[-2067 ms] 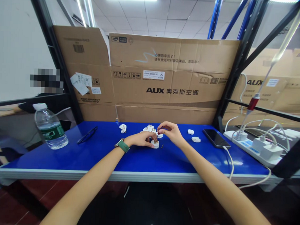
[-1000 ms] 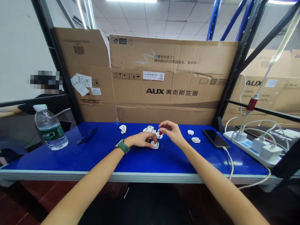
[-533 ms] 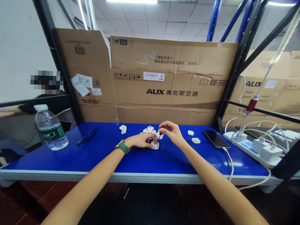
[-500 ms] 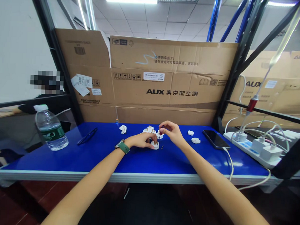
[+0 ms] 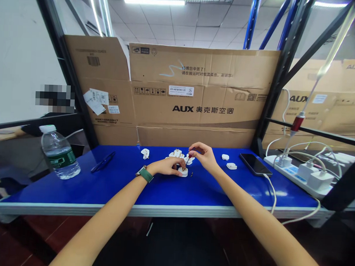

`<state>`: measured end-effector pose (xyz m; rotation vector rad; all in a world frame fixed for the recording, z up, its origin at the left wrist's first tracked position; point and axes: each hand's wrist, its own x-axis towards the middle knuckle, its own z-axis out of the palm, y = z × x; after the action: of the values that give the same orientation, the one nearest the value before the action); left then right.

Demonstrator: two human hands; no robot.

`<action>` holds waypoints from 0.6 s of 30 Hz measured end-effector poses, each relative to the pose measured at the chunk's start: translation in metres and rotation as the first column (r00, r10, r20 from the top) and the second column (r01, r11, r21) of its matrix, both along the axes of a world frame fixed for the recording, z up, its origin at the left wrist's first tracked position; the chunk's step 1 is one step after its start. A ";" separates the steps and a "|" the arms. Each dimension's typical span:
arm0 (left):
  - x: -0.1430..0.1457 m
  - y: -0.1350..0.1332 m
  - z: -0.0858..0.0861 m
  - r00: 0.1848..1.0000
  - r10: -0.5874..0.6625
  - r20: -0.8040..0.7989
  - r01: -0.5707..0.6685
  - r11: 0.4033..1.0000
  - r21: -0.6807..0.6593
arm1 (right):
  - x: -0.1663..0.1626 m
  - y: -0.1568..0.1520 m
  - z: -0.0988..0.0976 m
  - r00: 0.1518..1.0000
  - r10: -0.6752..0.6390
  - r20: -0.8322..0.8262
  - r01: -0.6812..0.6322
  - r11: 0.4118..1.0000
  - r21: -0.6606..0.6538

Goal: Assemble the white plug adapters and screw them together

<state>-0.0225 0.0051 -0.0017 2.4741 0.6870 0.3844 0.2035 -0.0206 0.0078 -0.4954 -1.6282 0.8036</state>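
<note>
My left hand (image 5: 173, 166), with a green watch strap at the wrist, has its fingers closed on a small white plug (image 5: 183, 172) resting on the blue table. My right hand (image 5: 202, 154) pinches a small red-handled screwdriver (image 5: 188, 159). The screwdriver slants down to the left, its tip at the plug near my left fingertips; exact contact is hidden. Just right of the plug lie tiny dark screws (image 5: 191, 174). Behind my hands is a cluster of white plug parts (image 5: 176, 153) with metal pins, partly covered by my fingers.
A white plug piece (image 5: 145, 153) lies to the left, and white covers (image 5: 231, 166) to the right. Farther out are a pen-like dark object (image 5: 103, 162), a water bottle (image 5: 60, 156), a phone (image 5: 255, 164) on a cable and a power strip (image 5: 298, 174). Cardboard (image 5: 195, 129) stands behind; a person sits beyond the left post.
The screwdriver has gone from nearly upright to a leftward slant, its tip shifting left toward my left fingertips. My left hand keeps its grip on the plug.
</note>
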 end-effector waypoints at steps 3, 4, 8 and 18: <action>0.000 -0.001 0.001 1.000 -0.002 -0.005 0.002 1.000 0.004 | 0.000 0.000 0.001 1.000 -0.001 0.006 0.001 1.000 0.004; 0.000 -0.001 0.001 1.000 0.000 -0.006 0.000 1.000 0.004 | 0.001 0.000 0.001 1.000 0.005 0.009 -0.005 1.000 0.005; 0.000 -0.002 0.001 1.000 0.020 -0.015 -0.020 1.000 0.002 | 0.000 0.000 0.001 1.000 0.014 -0.001 -0.014 1.000 0.008; 0.000 -0.001 0.001 0.995 0.079 -0.067 -0.080 0.997 -0.006 | 0.001 0.000 0.002 1.000 0.009 0.014 -0.009 1.000 0.000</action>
<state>-0.0223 0.0045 -0.0010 2.4658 0.8150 0.3294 0.2045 -0.0210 0.0093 -0.4948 -1.6439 0.8083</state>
